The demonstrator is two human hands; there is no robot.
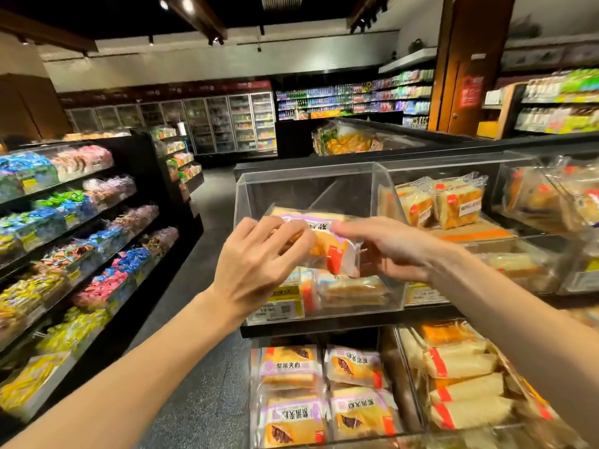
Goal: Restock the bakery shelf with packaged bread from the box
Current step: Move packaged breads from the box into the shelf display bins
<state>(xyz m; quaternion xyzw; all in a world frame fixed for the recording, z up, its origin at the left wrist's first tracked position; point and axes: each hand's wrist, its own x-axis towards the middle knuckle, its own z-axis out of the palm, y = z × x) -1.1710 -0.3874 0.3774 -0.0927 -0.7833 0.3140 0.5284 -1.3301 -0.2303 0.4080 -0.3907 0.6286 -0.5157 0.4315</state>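
Both my hands hold one packaged bread (327, 241), a clear wrapper with a purple label and a red tab, over the open top of a clear acrylic bin (259, 192) on the bakery shelf. My left hand (259, 260) grips its left end with curled fingers. From the right, my right hand (389, 246) pinches the pack's other end. One more bread pack (353, 291) lies at the bottom of the bin. Below the shelf sit several purple-labelled packs (324, 393), apparently in the box; the box's walls are hard to make out.
The neighbouring bin (440, 202) to the right holds bread packs, and more bins continue right. A lower bin (460, 384) holds white sandwich packs. Candy shelves (64, 241) line the left of the aisle, whose dark floor (207, 222) runs toward glass-door fridges at the back.
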